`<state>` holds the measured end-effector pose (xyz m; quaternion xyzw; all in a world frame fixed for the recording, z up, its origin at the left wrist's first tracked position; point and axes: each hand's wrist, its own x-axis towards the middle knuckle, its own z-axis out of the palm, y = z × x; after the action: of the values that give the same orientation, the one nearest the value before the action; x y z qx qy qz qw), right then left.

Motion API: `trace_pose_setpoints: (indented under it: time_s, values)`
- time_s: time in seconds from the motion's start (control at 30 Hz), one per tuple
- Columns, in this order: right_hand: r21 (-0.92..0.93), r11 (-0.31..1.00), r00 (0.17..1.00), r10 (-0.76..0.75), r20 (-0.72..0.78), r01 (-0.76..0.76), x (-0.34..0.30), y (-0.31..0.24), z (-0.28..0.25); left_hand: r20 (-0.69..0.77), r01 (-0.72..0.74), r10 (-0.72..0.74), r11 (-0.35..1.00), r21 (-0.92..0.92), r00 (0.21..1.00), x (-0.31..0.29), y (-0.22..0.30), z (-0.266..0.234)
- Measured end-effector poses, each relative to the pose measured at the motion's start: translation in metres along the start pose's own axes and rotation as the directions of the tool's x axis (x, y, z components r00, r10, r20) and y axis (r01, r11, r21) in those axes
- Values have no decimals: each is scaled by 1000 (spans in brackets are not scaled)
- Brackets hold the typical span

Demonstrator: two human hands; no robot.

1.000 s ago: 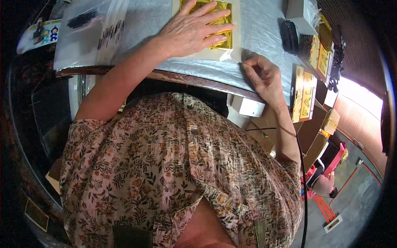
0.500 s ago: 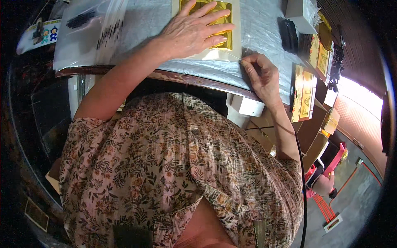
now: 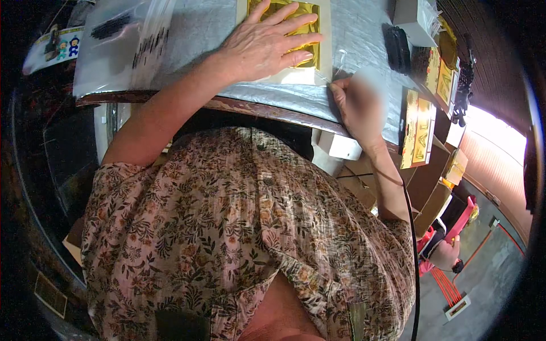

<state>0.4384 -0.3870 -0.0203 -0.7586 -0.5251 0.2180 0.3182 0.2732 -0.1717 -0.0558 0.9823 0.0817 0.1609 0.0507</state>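
Observation:
My left hand (image 3: 264, 45) lies flat with fingers spread on a shiny gold foil sheet (image 3: 312, 52), which has a pale cream border. Around its lower right edge shows what looks like a clear plastic sleeve (image 3: 325, 75). At that corner, thumb and finger of my right hand (image 3: 362, 108) are pinched together on the plastic edge. Much of the right hand is blurred, so its other fingers cannot be made out. The upper part of the gold sheet runs out of view.
A silvery plastic cover (image 3: 358, 51) spreads over the table. Clear plastic bags (image 3: 122, 62) lie at the left. Right stand a black bundle (image 3: 397, 50), a white box (image 3: 415, 23) and a gold-lettered box (image 3: 417, 129). A black cable (image 3: 419, 256) hangs beside my right arm. Another person (image 3: 446, 253) is far right.
My right hand has shifted very slightly to the left, its pinch still at the plastic corner. My left hand stays flat in the same place.

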Motion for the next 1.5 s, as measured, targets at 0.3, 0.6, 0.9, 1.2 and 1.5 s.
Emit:
trace_pose_setpoints:
  time_s: [0.3, 0.6, 0.9, 1.2, 1.5]
  values:
    - [116, 993, 988, 13, 151, -31, 8, 5, -14, 233, 76, -26, 975, -210, 972, 9, 1, -30]
    - [59, 992, 977, 100, 190, -113, 10, 2, -14, -236, -133, 150, 987, 84, 960, 3, -6, -4]
    - [236, 930, 942, 221, 252, -281, 15, -14, -27, 281, 101, -33, 967, -232, 959, 14, 1, -39]
    - [190, 969, 969, 116, 220, -159, 16, -13, -23, 111, 22, 3, 975, -222, 994, 5, -2, -18]
    - [280, 933, 969, 188, 161, -227, 10, -11, -15, -1, -9, 9, 1000, -6, 1000, 2, 3, -5]
